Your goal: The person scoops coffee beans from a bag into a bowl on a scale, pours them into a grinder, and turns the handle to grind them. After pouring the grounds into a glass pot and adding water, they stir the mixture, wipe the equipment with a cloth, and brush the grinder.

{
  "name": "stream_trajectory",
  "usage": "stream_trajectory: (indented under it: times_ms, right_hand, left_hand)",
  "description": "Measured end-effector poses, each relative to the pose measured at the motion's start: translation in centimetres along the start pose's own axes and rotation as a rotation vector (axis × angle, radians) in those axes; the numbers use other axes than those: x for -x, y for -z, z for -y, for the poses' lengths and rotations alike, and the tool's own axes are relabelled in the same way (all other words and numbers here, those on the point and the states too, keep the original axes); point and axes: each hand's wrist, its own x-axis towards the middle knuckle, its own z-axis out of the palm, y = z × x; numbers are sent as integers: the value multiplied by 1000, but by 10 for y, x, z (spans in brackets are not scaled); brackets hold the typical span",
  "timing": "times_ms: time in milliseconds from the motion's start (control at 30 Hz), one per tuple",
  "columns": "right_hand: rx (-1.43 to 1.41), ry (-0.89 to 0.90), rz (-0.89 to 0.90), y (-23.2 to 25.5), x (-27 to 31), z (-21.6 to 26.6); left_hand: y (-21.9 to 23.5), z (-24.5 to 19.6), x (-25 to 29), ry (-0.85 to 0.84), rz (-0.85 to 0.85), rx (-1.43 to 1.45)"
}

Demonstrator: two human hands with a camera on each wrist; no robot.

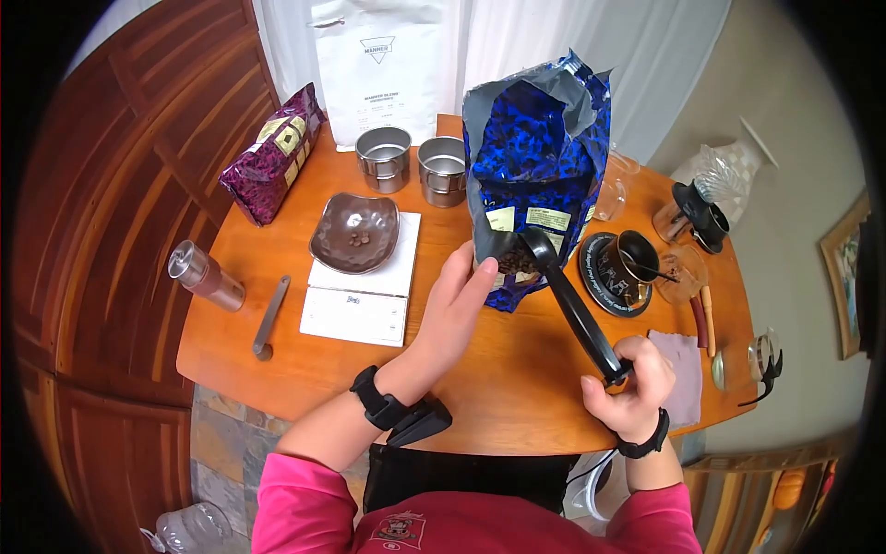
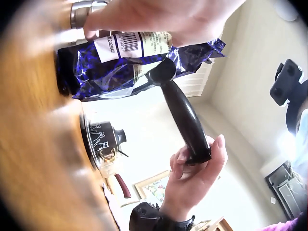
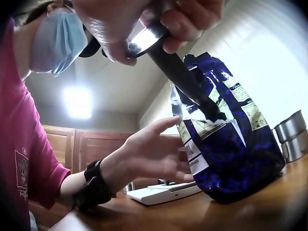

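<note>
A blue patterned foil coffee bag [image 1: 533, 198] stands upright on the table with its top torn open. My left hand [image 1: 450, 309] holds the bag's near side, thumb by the opening. My right hand [image 1: 639, 388] grips the handle end of a black scoop [image 1: 580, 319], its bowl end at the bag opening. Dark coffee beans [image 1: 515, 264] show beside the scoop's head. Left of the bag, a brown bowl [image 1: 334, 226] with a few beans [image 1: 359, 238] rests on a white scale [image 1: 351, 317].
Two steel cups [image 1: 383, 157] and a white bag [image 1: 383, 88] stand behind the bowl, with a purple bag [image 1: 270, 152] to their left. A steel grinder [image 1: 208, 275] and its crank [image 1: 270, 319] lie left. Right are a black cup [image 1: 635, 256], glassware and a cloth [image 1: 678, 369].
</note>
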Motion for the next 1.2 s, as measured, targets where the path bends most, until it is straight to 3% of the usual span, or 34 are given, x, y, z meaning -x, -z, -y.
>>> stream_trajectory:
  times_ms: [467,567,633,700,733,767,833,900,967,1033,1200]
  right_hand:
    - [-89,-359,-25,-29,-36,-3]
    - [-117,-409,-15,-34,-35,-10]
    - [-135,-428,-13,-40,-32,-17]
    - [-270,-469,-95,-48,-27,-28]
    - [-266,-363,-117,-53,-26,-34]
    - [-266,-365,-117,-52,-25,-32]
    - [-560,-596,-61,-49,-29,-20]
    - [-595,-566,-51,-51,-29,-18]
    - [-725,-725,26,-47,-32,-10]
    - [-798,-756,47,-48,-31,-9]
    - [-843,-763,73,-54,-30,-3]
  left_hand:
    - [-5,12,8,-55,69,-22]
    - [-5,9,10,11,97,-108]
    - [-7,19,9,-61,84,-42]
    - [-8,19,10,-75,88,-61]
    - [-9,19,10,-93,91,-81]
    - [-9,19,10,-91,93,-81]
    - [-9,18,10,-94,91,-84]
    - [-9,18,10,-106,90,-96]
    - [-10,16,11,-116,92,-107]
    - [-9,11,10,-190,160,-248]
    - [-9,17,10,-182,146,-244]
